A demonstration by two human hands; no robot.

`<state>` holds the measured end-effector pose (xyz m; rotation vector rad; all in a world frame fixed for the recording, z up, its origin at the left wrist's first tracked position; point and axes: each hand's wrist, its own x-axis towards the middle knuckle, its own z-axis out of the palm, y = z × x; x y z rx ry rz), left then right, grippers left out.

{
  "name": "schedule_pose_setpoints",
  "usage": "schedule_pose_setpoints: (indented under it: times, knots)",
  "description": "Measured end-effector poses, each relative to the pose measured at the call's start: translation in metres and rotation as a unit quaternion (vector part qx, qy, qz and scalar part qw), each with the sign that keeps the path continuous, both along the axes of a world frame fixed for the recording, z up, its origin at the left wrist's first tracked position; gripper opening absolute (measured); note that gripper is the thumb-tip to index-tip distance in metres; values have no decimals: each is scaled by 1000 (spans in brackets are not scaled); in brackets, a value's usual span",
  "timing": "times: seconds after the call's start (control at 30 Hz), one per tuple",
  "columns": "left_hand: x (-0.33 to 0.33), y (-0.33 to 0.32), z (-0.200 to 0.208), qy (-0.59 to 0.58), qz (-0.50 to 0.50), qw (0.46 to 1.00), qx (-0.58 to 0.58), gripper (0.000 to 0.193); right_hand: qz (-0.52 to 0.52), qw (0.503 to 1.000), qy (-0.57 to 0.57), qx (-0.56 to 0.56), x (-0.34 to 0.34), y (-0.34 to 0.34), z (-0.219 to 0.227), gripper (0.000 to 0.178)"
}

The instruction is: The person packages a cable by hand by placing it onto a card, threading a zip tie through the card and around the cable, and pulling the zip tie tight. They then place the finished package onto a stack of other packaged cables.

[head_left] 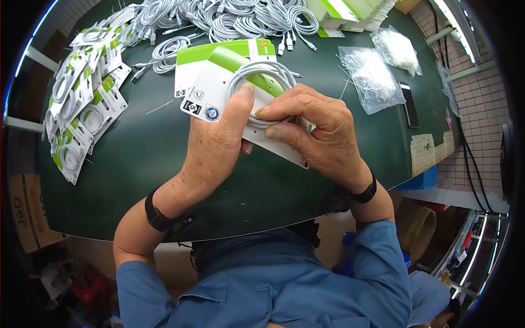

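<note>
My left hand (216,136) holds a white and green packaging card (205,90) tilted over the table, its thumb pressing a coiled white cable (262,66) against the card's face. On the coil's right side, my right hand (328,126) is closed, thumb and index finger pinching the cable strands. Whether a thin tie is also between those fingertips is hidden. Just beyond the held card lies a stack of similar cards (188,54) on the dark green table (164,142).
Coiled cables (219,19) are heaped along the far side. Carded cables (90,120) pile up at the left. Two clear bags of thin white ties (374,82) (398,49) and a phone (408,104) lie right; more cards (355,16) stand behind. A loose tie (159,107) lies left of my hands.
</note>
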<state>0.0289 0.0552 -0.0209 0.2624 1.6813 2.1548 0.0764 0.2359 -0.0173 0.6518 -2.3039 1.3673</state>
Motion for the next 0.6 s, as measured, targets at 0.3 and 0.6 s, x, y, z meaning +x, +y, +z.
schedule_pose_setpoints:
  times: [0.3,0.6]
  knots:
    - [-5,-4,0,3,-17,1000,-10,30,-6,1000,-17,18,-1,-3,1,26]
    - [-6,-4,-4,22,-7,999,-29,29,-22,995,55,82,0,-3,-2,32]
